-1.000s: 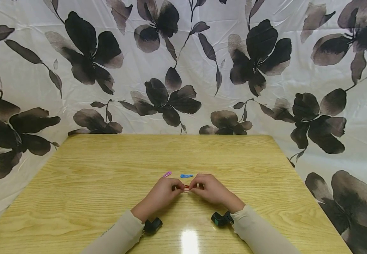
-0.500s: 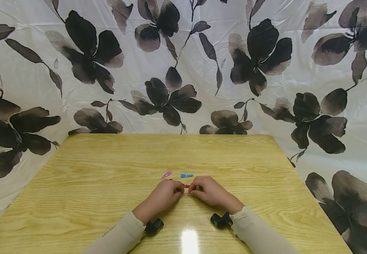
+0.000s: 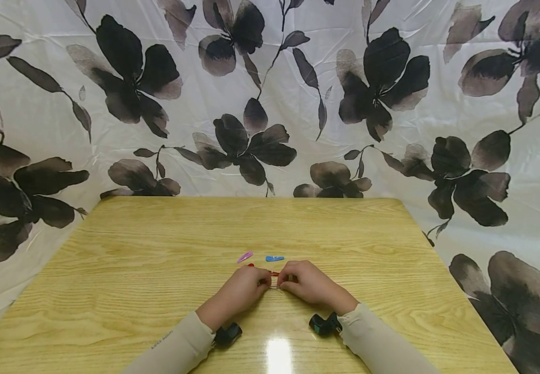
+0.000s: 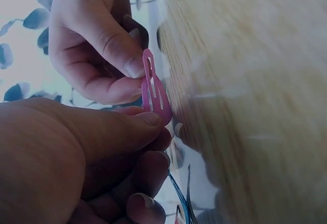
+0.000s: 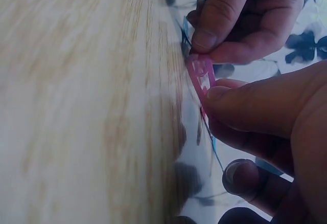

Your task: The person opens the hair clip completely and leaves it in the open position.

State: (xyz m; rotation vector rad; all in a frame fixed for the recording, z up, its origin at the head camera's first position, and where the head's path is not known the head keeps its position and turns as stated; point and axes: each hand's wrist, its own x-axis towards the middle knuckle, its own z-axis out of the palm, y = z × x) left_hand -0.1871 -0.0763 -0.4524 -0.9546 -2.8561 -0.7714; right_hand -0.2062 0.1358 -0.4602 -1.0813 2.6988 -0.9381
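Lower-centre frame: your left grip (image 3: 242,288) and right grip (image 3: 310,282) pinched the pink clip (image 4: 156,97) at opposite ends, likely to steady it.

We record a yellowish wood-grain counter (image 3: 270,223), its far corners rounded. Beyond it and along both sides we see a pale, shiny cloth (image 3: 307,174), lightly creased, printed with large dark flowers (image 3: 387,78) and leaves on thin stems. A bright white reflection (image 3: 279,356) lies on the near surface. In both wrist views, we note cooler, bluish tones.
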